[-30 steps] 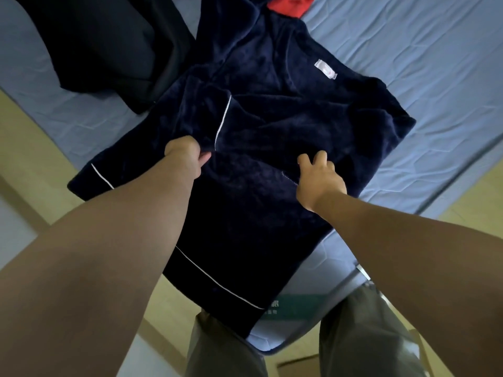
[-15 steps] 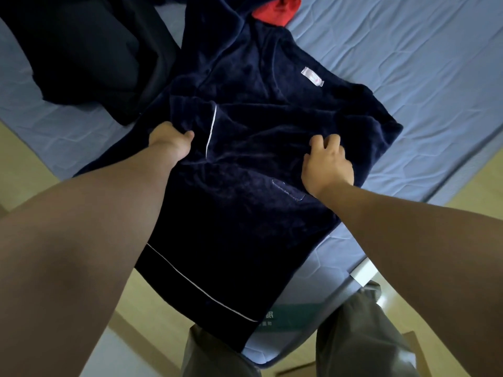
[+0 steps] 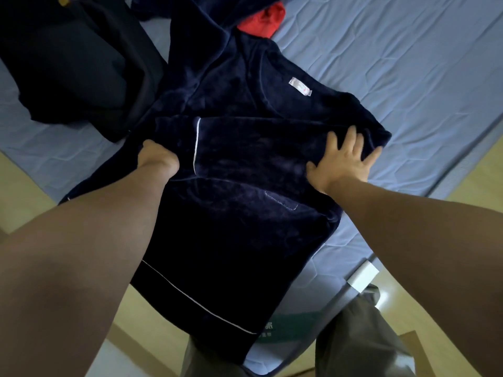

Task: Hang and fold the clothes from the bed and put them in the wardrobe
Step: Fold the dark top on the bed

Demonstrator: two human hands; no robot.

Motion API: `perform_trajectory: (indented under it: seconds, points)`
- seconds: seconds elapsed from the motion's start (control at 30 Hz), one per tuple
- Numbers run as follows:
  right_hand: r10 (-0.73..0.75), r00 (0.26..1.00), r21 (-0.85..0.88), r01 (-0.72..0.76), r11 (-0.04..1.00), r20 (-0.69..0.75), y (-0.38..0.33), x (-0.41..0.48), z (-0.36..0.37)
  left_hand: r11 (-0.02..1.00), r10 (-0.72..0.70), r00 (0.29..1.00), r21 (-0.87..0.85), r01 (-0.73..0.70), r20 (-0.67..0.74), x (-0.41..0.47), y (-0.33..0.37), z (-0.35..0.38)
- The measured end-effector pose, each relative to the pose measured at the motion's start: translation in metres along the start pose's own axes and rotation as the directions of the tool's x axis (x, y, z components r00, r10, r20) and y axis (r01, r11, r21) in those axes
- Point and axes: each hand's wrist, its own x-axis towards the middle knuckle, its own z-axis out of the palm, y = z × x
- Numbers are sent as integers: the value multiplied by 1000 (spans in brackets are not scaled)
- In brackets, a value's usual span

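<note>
A: Which step is this person working on?

B: Folding, I'd say. The navy pyjama top [image 3: 231,213] is lying spread on the bed [image 3: 408,77], its hem drooping over the near edge, and 1 sleeve [image 3: 245,142] is lying crosswise over the chest. The left hand [image 3: 158,159] is gripping the plush just beside that sleeve's white-piped cuff [image 3: 196,142], with its fingers curling into the fabric and mostly hidden. The right hand [image 3: 343,161] is pressing flat on the opposite shoulder, fingers splayed wide and holding nothing.

A: What is the next move calling for?

B: Probably pinching that far shoulder edge and bringing it inward over the sleeve, then lifting the hem up. The wardrobe isn't showing here.

A: And how is the cloth looking?

B: Thick and velvety, catching light in soft patches. I'm expecting rounded, bulky folds that need pressing down rather than sharp creases. A small label [image 3: 300,87] is showing at the neck, and a stitched pocket outline [image 3: 281,204] lower down. The sheet is pale blue and lightly wrinkled. 1 black garment [image 3: 68,63] is lying heaped at the far left against the top, and 1 red garment [image 3: 262,21] is peeking out beyond the collar, neither folded yet.
</note>
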Motion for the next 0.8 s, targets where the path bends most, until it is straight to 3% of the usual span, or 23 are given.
perform_trajectory:
  seconds: [0.07,0.1,0.17,0.23,0.33,0.43,0.5,0.6,0.67,0.8]
  points:
    - [-29,982,43,21,999,185,3,7,-4,1000,-12,1000,9,12,9,-2,5,-3]
    - [-30,981,49,21,999,192,3,9,-6,1000,-9,1000,12,9,-4,-3,8,-6]
    - [-40,999,9,40,999,25,-4,8,-13,998,54,994,44,-50,-98,-1,15,-12]
    - [-141,971,-48,134,990,-193,-19,2,-19,979,200,951,82,-186,-235,3,24,-18]
    - [-420,874,-46,422,905,-245,-55,-6,-24,908,418,853,148,-391,-314,8,41,-26]
    - [-529,838,-37,529,848,-135,-97,-12,-23,837,542,802,250,-487,-251,15,58,-29]
    - [-518,855,47,516,855,40,-122,-10,-21,827,554,807,254,-502,-207,23,68,-31]
    - [-425,820,98,422,902,383,-146,5,-16,905,424,893,93,-414,-153,36,84,-37]
    - [-386,786,75,401,913,483,-153,18,-14,945,325,944,-28,-326,-51,44,93,-42]
    - [-371,725,-6,459,888,580,-159,27,-25,967,217,972,-156,-202,85,59,103,-47]
